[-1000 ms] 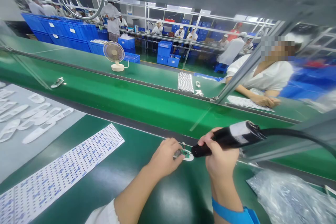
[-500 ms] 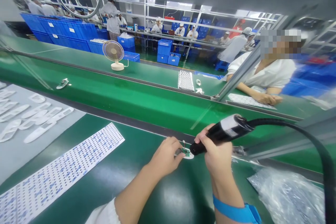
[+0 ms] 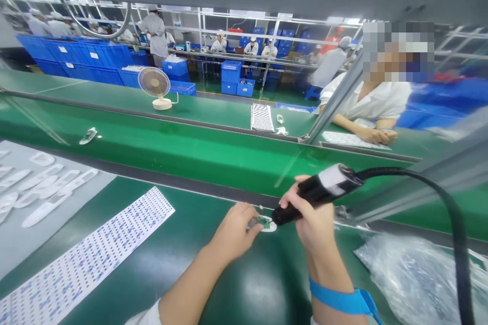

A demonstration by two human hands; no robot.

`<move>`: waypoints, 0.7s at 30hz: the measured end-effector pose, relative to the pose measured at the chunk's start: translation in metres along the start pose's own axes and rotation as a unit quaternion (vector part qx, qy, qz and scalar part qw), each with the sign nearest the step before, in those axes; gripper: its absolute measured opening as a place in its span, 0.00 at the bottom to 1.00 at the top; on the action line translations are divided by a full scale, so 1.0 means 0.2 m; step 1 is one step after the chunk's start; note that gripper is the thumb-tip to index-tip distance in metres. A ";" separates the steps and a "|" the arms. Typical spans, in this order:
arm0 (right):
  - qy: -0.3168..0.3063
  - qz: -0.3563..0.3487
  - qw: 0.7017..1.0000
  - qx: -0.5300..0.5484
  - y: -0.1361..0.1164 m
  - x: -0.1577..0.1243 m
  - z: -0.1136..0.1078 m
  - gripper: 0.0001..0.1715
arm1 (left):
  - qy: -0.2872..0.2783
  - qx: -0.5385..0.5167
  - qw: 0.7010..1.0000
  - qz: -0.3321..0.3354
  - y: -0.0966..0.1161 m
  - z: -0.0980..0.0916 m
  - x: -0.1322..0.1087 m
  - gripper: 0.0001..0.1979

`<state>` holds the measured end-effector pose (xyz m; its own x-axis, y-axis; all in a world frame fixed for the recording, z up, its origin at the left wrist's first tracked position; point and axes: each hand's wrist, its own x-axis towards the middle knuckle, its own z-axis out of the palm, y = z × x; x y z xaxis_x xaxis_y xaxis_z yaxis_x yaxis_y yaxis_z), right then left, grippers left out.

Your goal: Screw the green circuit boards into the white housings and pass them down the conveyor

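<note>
My left hand (image 3: 235,231) pinches a small green circuit board (image 3: 263,222) that lies on a white part (image 3: 270,227) on the dark green bench. My right hand (image 3: 313,221) is wrapped round a black powered hand tool (image 3: 312,193) with a white label; its tip rests at the board. A thick black cable (image 3: 446,198) runs from the tool's rear off to the right. A blue strap (image 3: 341,300) circles my right wrist.
A long white sheet of small blue-marked pieces (image 3: 87,259) lies at left, with white plastic shells (image 3: 41,190) on a grey mat beyond. A crumpled clear plastic bag (image 3: 415,279) sits at right. Across the green conveyor (image 3: 183,144) are a small fan (image 3: 155,86) and a seated person (image 3: 375,104).
The view has shifted slightly; both hands stay at the board. The tool has tilted a little and its cable arcs further down at the right. A small part on the conveyor moved rightward.
</note>
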<state>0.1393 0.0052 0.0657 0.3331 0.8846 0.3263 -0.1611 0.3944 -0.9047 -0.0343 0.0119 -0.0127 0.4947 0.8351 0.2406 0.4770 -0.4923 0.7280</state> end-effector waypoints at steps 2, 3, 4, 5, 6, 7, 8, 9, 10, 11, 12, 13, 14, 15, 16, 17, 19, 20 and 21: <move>0.055 -0.019 0.998 0.027 -0.04 0.03 -0.05 0.17 | 0.000 -0.003 1.000 -0.003 0.00 0.00 0.00 0.03; 0.088 -0.029 0.995 0.030 -0.06 0.04 -0.09 0.17 | 0.001 -0.003 1.000 -0.002 0.00 0.00 0.00 0.03; 0.120 -0.035 0.992 0.027 -0.08 0.05 -0.12 0.17 | 0.002 -0.001 1.000 0.000 0.00 0.00 0.00 0.03; 0.140 -0.036 0.989 0.019 -0.09 0.06 -0.16 0.18 | 0.003 0.003 1.000 0.003 0.00 0.00 0.00 0.03; 0.152 -0.034 0.988 0.007 -0.10 0.06 -0.20 0.18 | 0.004 0.009 1.000 0.007 0.00 0.00 -0.01 0.04; 0.156 -0.027 0.987 -0.005 -0.10 0.07 -0.23 0.19 | 0.006 0.015 1.000 0.010 0.00 0.00 -0.01 0.04; 0.153 -0.018 0.988 -0.015 -0.09 0.07 -0.26 0.19 | 0.009 0.023 1.000 0.012 0.00 0.01 -0.02 0.05; 0.145 -0.008 0.989 -0.022 -0.08 0.07 -0.28 0.18 | 0.013 0.031 0.999 0.012 0.00 0.01 -0.01 0.06; 0.136 0.003 0.990 -0.026 -0.07 0.06 -0.30 0.18 | 0.018 0.040 0.999 0.011 0.00 0.00 0.00 0.06; 0.128 0.013 0.991 -0.028 -0.06 0.06 -0.30 0.18 | 0.022 0.049 0.998 0.011 -0.01 0.00 0.03 0.07; 0.121 0.022 0.992 -0.029 -0.05 0.06 -0.31 0.18 | 0.026 0.059 0.998 0.011 -0.02 -0.01 0.07 0.08; 0.116 0.030 0.992 -0.031 -0.04 0.06 -0.31 0.18 | 0.028 0.069 0.997 0.010 -0.03 -0.02 0.13 0.08; 0.112 0.035 0.993 -0.033 -0.04 0.05 -0.30 0.18 | 0.029 0.081 0.996 0.004 -0.04 -0.03 0.21 0.09; 0.110 0.038 0.993 -0.035 -0.04 0.05 -0.30 0.17 | 0.030 0.093 0.995 -0.005 -0.05 -0.04 0.31 0.09; 0.110 0.039 0.993 -0.037 -0.04 0.05 -0.29 0.17 | 0.030 0.105 0.994 -0.020 -0.07 -0.06 0.42 0.09; 0.110 0.039 0.992 -0.037 -0.04 0.05 -0.29 0.16 | 0.032 0.118 0.992 -0.039 -0.09 -0.07 0.53 0.09; 0.115 0.038 0.992 -0.035 -0.05 0.05 -0.28 0.15 | 0.043 0.135 0.988 -0.060 -0.14 -0.08 0.75 0.09; 0.118 0.038 0.992 -0.034 -0.05 0.05 -0.28 0.15 | 0.050 0.143 0.986 -0.070 -0.16 -0.08 0.84 0.09; 0.121 0.037 0.991 -0.032 -0.05 0.06 -0.28 0.15 | 0.060 0.150 0.984 -0.078 -0.19 -0.08 0.92 0.10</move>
<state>0.1976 -0.0036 0.0636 0.5363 0.8225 0.1894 -0.1374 0.3065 -0.9419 0.0263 0.1881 0.0149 0.3179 0.9204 0.2276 0.7426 -0.3910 0.5438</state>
